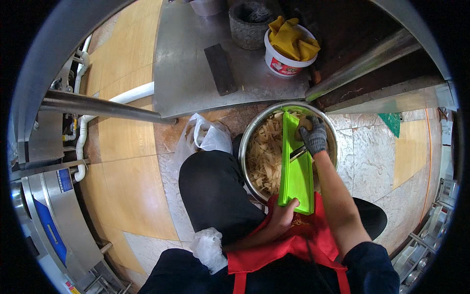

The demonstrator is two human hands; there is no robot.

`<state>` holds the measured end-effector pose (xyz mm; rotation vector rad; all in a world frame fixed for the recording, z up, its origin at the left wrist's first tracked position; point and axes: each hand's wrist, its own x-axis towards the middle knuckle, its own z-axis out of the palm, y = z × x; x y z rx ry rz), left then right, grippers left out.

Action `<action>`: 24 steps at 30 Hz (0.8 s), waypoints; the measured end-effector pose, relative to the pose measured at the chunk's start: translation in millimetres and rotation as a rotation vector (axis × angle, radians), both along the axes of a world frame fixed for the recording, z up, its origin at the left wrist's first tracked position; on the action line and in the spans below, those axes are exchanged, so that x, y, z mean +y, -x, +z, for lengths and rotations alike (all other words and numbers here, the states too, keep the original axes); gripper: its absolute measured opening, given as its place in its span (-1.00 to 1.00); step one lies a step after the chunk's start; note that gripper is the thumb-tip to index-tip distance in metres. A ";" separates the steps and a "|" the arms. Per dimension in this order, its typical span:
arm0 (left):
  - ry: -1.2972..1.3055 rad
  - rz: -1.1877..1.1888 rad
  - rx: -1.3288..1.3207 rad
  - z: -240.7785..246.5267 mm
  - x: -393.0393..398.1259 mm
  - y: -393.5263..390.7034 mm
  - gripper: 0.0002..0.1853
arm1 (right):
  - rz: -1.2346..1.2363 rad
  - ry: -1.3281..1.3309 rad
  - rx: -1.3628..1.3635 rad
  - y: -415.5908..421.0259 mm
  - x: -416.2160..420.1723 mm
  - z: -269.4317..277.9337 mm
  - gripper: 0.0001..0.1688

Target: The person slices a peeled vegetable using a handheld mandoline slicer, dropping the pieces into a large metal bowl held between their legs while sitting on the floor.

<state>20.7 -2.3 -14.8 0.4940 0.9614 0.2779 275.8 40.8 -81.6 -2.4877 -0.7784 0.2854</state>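
A bright green plastic mandoline slicer (298,176) slants over a large round steel bowl (253,187). My left hand (284,215) is bare and grips the slicer's lower end, close to my red apron. On my right hand (315,136) is a grey knitted glove; it holds a brown, rounded piece of food (303,128) against the upper part of the slicer, above the metal blade (298,153). Pale, thin shreds (265,154) lie heaped in the bowl. What kind of food it is, I cannot tell.
A white plastic bag (209,136) stands left of the bowl, by my knee. Beyond, a metal shelf (183,73) bears a dark rectangular block (221,70), a stone mortar (246,33) and a white tub (279,68) with yellow rubber gloves (290,38). Metal legs (106,106) flank the shelf.
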 end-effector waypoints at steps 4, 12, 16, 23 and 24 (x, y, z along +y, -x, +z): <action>0.050 0.021 -0.029 11.0 11.1 -7.5 -0.88 | 0.120 -0.015 0.017 -2.3 0.7 17.5 -0.34; -0.027 0.031 0.051 -6.3 1.5 8.0 -0.81 | 0.223 0.014 0.053 100.3 -40.1 130.4 -0.25; 0.153 0.077 -0.017 1.1 2.1 -2.9 -0.75 | 0.027 -0.006 -0.111 22.3 -0.3 11.3 -0.34; 0.150 0.132 -0.022 4.6 7.5 -4.1 -0.81 | 0.262 -0.037 0.044 32.9 -3.1 66.2 -0.14; 0.111 0.103 0.001 1.1 6.9 -2.0 -0.78 | 0.278 -0.053 0.081 53.5 -17.8 95.4 -0.11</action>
